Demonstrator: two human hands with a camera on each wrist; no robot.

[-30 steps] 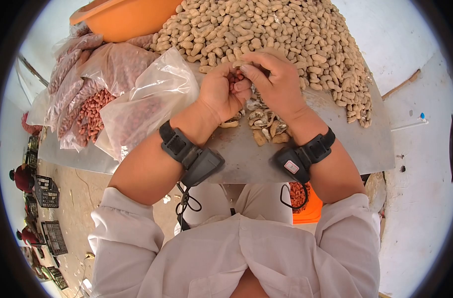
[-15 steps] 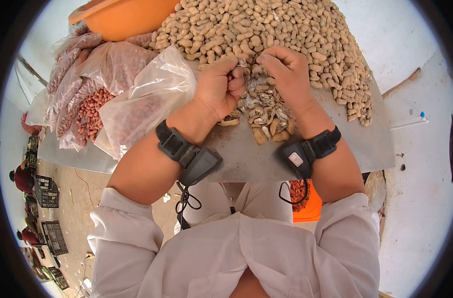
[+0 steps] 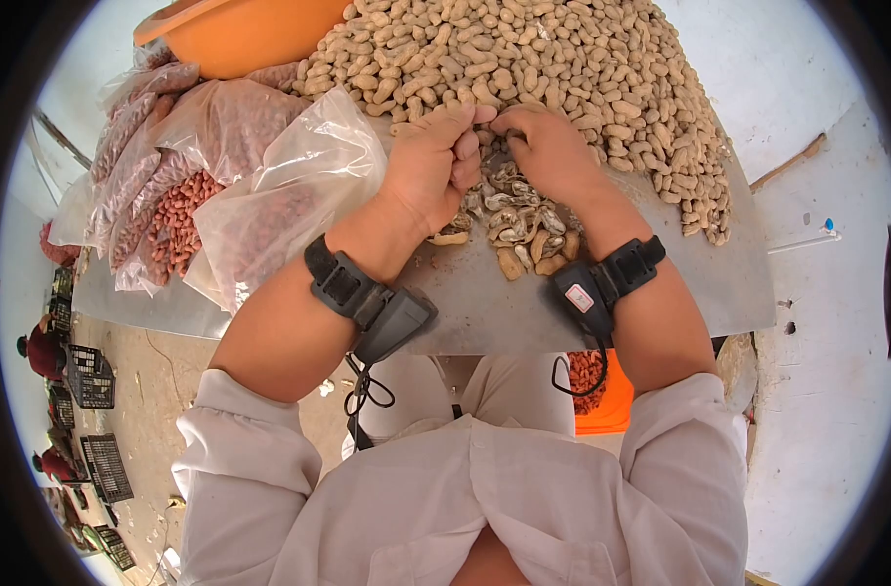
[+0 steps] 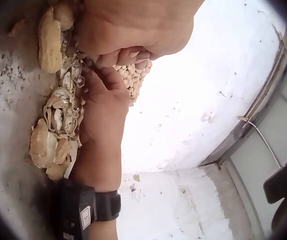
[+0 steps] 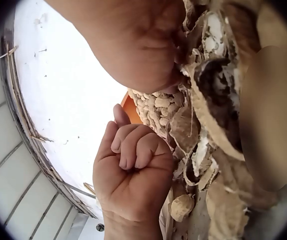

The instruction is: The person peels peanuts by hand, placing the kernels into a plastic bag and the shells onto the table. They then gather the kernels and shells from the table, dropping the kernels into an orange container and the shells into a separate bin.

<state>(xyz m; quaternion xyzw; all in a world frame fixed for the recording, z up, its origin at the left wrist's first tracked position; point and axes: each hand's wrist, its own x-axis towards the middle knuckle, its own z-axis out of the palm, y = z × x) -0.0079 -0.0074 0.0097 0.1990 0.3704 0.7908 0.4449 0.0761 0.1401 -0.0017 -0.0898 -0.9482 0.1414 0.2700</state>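
Working at the near edge of a heap of unshelled peanuts (image 3: 563, 59), a person has both hands side by side where the pods thin out onto a metal table (image 3: 680, 283). The heap runs lengthwise from its far side, by an orange basin (image 3: 240, 34), down along the table's right edge. Its pods lie pointing every way, with no common direction.

The left hand (image 3: 434, 166) sits at the heap's near left edge, clenched into a fist. The right wrist view shows its fingers (image 5: 133, 152) rolled tight into the palm with the thumb raised, and anything inside the fist is hidden. The right hand (image 3: 548, 151) is just beside it, knuckles up, with its bent fingertips down among the heap's outermost pods. Whether they have pinched one cannot be told, and neither can the way that pod lies.

Just on the person's side of the heap, under and between the two wrists, lies a litter of empty shells (image 3: 519, 230), split and curled. To the left of the heap, clear plastic bags (image 3: 270, 205) are slumped against one another, and red-skinned kernels (image 3: 177, 225) show through one of them.
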